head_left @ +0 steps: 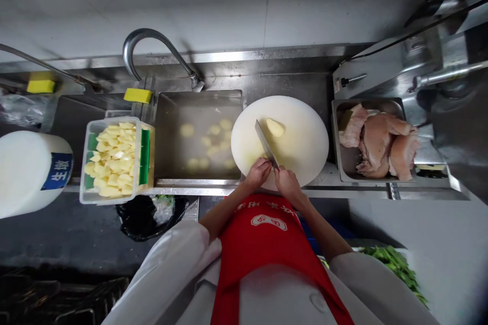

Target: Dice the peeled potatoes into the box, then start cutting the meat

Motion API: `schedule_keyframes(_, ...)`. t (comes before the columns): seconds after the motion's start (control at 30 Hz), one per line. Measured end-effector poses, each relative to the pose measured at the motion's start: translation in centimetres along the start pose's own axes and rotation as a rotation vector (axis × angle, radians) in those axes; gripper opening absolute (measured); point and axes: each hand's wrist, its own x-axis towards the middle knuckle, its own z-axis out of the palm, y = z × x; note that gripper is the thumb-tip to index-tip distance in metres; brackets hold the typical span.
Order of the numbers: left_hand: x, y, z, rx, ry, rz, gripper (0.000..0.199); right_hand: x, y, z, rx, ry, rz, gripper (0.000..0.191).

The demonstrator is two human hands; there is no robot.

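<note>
My right hand (288, 184) is closed round the handle of a kitchen knife (266, 142). Its blade points away from me, slanting to the left over a round white cutting board (312, 134). Against the blade's left side, near the handle, my left hand (259, 172) is closed with its fingers curled; whatever they hold is hidden. A peeled potato piece (275, 127) lies on the board to the right of the blade tip. Pale wet marks show on the board around the knife.
Left of the board, a sink (171, 137) holds water and several peeled potatoes (215, 130). Beside it stands a plastic tub (138, 162) full of cut potatoes. A faucet (152, 33) arches behind. Right of the board, a metal tray (345, 165) contains raw meat (377, 139).
</note>
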Motion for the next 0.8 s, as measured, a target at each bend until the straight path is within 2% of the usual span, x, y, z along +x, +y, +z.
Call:
schedule_keyframes(0.1,-0.1,-0.5,-1.2,0.001,0.04,-0.054,0.026,-0.8,1.6,-1.8,0.008,0.096,-0.049,0.039)
schedule_keyframes(0.17,0.6,-1.0,-2.7,0.012,0.013,-0.043,0.027,-1.9,3.7,-2.4,-0.001,0.169,-0.029,0.039)
schedule_keyframes(0.2,1.2,-1.3,-3.5,0.022,-0.053,0.003,0.031,-2.5,4.9,-2.5,-0.01,0.187,-0.015,0.038)
schedule_keyframes(0.27,2.8,-1.7,-4.7,0.051,-0.258,0.141,0.042,-3.7,7.5,-1.9,-0.031,0.182,0.01,0.035)
schedule_keyframes(0.33,4.1,-1.9,-4.8,0.098,-0.421,0.226,0.048,-4.9,9.8,-0.7,-0.041,0.143,0.052,0.033)
schedule_keyframes(0.37,4.5,-1.9,-4.4,0.125,-0.448,0.224,0.048,-5.5,10.7,0.1,-0.038,0.118,0.079,0.032)
schedule_keyframes(0.43,4.6,-1.7,-2.8,0.173,-0.4,0.164,0.044,-6.7,11.9,1.8,-0.029,0.075,0.123,0.032)
schedule_keyframes(0.53,3.0,-1.1,0.1,0.202,-0.207,0.033,0.043,-8.4,12.1,3.7,-0.034,0.064,0.122,0.032)
schedule_keyframes(0.6,1.7,-0.8,1.3,0.168,-0.085,-0.034,0.036,-9.3,11.7,4.5,-0.037,0.089,0.117,0.032)
schedule_keyframes(0.7,0.5,-0.8,1.5,0.085,0.03,-0.08,0.021,-9.9,11.1,5.2,-0.031,0.092,0.094,0.034)
schedule_keyframes(0.8,0.4,-1.1,0.8,0.061,0.019,-0.051,0.019,-9.4,10.8,5.1,-0.051,-0.016,0.082,0.031)
